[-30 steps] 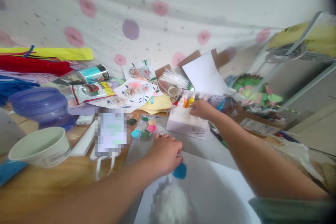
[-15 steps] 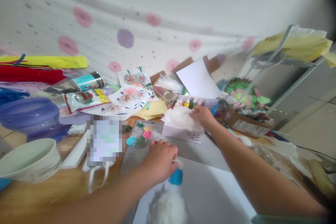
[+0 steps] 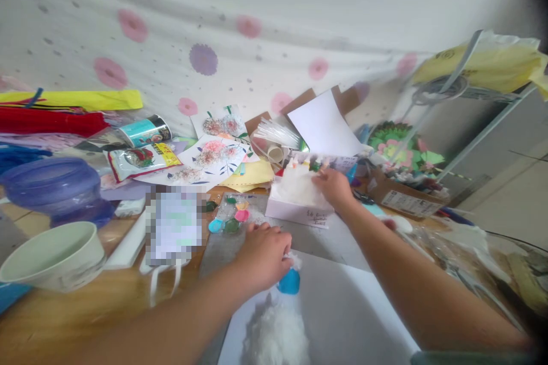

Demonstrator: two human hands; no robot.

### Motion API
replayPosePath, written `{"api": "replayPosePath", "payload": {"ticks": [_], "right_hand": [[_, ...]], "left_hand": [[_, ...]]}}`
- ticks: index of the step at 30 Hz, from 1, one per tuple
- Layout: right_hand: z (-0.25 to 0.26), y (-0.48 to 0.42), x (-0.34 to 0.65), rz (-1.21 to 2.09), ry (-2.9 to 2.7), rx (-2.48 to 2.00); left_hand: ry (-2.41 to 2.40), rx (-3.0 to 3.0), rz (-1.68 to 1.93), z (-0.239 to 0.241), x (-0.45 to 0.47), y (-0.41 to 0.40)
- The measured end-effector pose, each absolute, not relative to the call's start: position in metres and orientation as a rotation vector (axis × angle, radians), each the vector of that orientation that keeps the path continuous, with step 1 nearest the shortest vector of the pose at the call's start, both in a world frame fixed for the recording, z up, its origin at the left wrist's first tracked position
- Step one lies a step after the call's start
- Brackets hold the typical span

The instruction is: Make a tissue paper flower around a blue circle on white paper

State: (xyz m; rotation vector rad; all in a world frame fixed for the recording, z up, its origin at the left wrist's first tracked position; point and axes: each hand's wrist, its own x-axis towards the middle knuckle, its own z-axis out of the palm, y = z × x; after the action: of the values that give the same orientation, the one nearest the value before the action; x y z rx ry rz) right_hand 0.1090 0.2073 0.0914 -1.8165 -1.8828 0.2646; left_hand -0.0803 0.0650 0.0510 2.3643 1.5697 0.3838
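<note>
My left hand (image 3: 262,254) rests on the table with its fingers curled around a small blue piece (image 3: 289,282) that carries a white tuft, at the top edge of a white sheet (image 3: 342,319). A pile of white fluff (image 3: 276,333) lies on that sheet just below. My right hand (image 3: 333,187) reaches forward into a white box (image 3: 295,208) filled with white fluff, its fingers pinched in the fluff. Small coloured pots (image 3: 233,218) of green, pink and blue sit on a grey mat (image 3: 226,239) between both hands.
A white bowl (image 3: 51,256) and a purple container (image 3: 51,188) stand at the left. Flower prints (image 3: 214,154), snack packets, a can (image 3: 143,131) and pipe cleaners (image 3: 47,122) crowd the back. A cardboard box (image 3: 402,197) of paper flowers and a metal rack (image 3: 471,97) stand at the right.
My right hand has dug into the fluff in the box and shifted slightly. My left hand stayed on the blue piece, where a white tuft now shows.
</note>
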Motion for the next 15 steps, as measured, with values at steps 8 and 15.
{"api": "replayPosePath", "payload": {"ticks": [8, 15], "right_hand": [[0.133, 0.191, 0.111, 0.289, -1.656, -1.623], [0.118, 0.135, 0.162, 0.542, -1.807, -1.623]], "left_hand": [[1.541, 2.372, 0.414, 0.050, -0.081, 0.064], [1.532, 2.375, 0.418, 0.052, -0.080, 0.064]]}}
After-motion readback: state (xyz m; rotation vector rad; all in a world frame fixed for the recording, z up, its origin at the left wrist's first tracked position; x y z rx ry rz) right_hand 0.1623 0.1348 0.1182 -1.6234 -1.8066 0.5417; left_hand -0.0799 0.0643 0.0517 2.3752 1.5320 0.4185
